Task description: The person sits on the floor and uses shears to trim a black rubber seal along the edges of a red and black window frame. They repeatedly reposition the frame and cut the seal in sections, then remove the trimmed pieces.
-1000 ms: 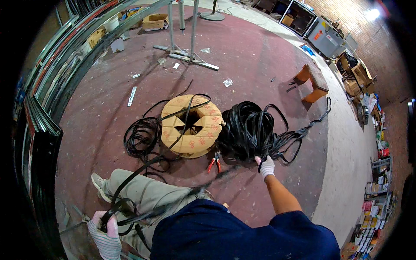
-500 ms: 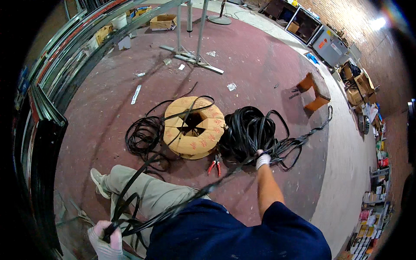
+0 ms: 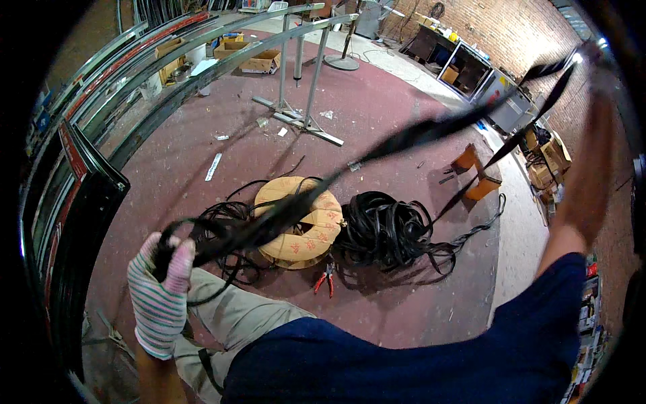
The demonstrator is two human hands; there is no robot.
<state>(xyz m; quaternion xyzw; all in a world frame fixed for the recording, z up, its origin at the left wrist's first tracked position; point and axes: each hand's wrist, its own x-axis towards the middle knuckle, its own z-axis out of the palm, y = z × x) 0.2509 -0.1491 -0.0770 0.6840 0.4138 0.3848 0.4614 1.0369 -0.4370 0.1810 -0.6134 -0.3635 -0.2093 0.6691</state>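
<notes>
Strips (image 3: 417,137) blurred, reel (image 3: 296,246) partly covered, right hand (image 3: 597,60) indistinct

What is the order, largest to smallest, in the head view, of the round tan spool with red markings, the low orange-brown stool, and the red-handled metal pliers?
1. Tan spool, partly covered by the long black strip
2. Orange-brown stool, lying farther away than the pliers
3. Red-handled pliers

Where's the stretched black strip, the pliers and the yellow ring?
Stretched black strip (image 3: 404,140): head view, twisted middle.
Pliers (image 3: 328,272): head view, where handles join.
Yellow ring (image 3: 304,245): head view, face below hole.
</notes>
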